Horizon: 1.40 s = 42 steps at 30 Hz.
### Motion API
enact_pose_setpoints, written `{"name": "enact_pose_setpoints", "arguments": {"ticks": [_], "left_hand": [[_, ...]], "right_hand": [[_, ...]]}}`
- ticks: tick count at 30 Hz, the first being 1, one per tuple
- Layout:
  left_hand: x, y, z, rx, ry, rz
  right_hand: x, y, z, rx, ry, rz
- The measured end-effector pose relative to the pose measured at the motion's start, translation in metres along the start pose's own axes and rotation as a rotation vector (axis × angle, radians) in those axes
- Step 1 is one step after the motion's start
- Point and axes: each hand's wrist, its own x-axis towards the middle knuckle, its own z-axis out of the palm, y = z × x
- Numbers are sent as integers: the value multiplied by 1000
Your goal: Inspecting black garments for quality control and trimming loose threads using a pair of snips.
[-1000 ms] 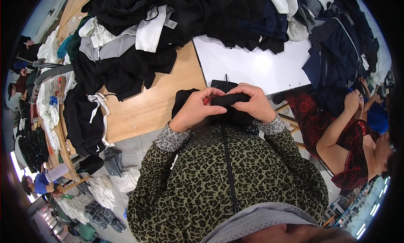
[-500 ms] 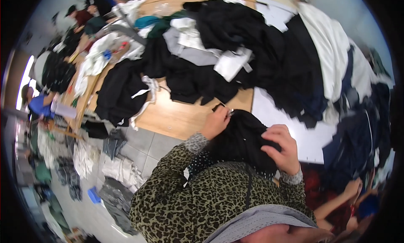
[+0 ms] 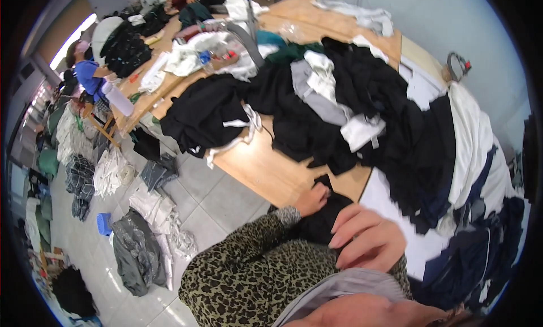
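My left hand (image 3: 313,198) is closed, its fingers pinching the black garment (image 3: 321,225) at its upper edge. A small pale spot shows at the fingertips, too small to name. The black cloth hangs over my lap and the near table edge. My right hand (image 3: 370,236) is raised in front of my chest, above the garment and close to the camera. Its fingers are curled loosely with a gap between them, and I see nothing held in it. It hides part of the garment and my right sleeve.
Ahead on the wooden table (image 3: 266,171) lies a heap of black clothes (image 3: 390,117) with grey and white pieces. White and navy garments (image 3: 475,253) hang at the right. Bundles of clothing (image 3: 138,250) and a blue basket (image 3: 104,224) stand on the floor; a person (image 3: 87,72) works far left.
My right hand has risen from the garment toward the camera. My left hand keeps its pinch on the cloth. The whole view has shifted, bringing more of the left floor in.
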Motion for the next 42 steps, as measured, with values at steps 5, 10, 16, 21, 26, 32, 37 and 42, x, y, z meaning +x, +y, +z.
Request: {"name": "enact_pose_setpoints", "arguments": {"ticks": [5,10,16,21,26,32,37,42], "left_hand": [[-7,-5,5,-52,17,11],[-15,-6,6,-83,-1,8],[-10,-8,4,-71,-27,-20],[-10,-11,4,-60,-15,-33],[-6,-7,5,-64,-38,-33],[-9,-8,9,-48,-34,-35],[-18,-12,6,-26,29,-52],[-3,-10,12,-67,19,1]], "right_hand": [[-17,3,15,125,-66,256],[-21,0,28,136,-5,169],[-22,7,29,129,-29,78],[-23,3,26,147,40,102],[-32,-5,16,148,13,208],[-39,-10,13,188,43,206],[-42,-2,16,130,89,72],[-38,-11,6,99,101,91]]}}
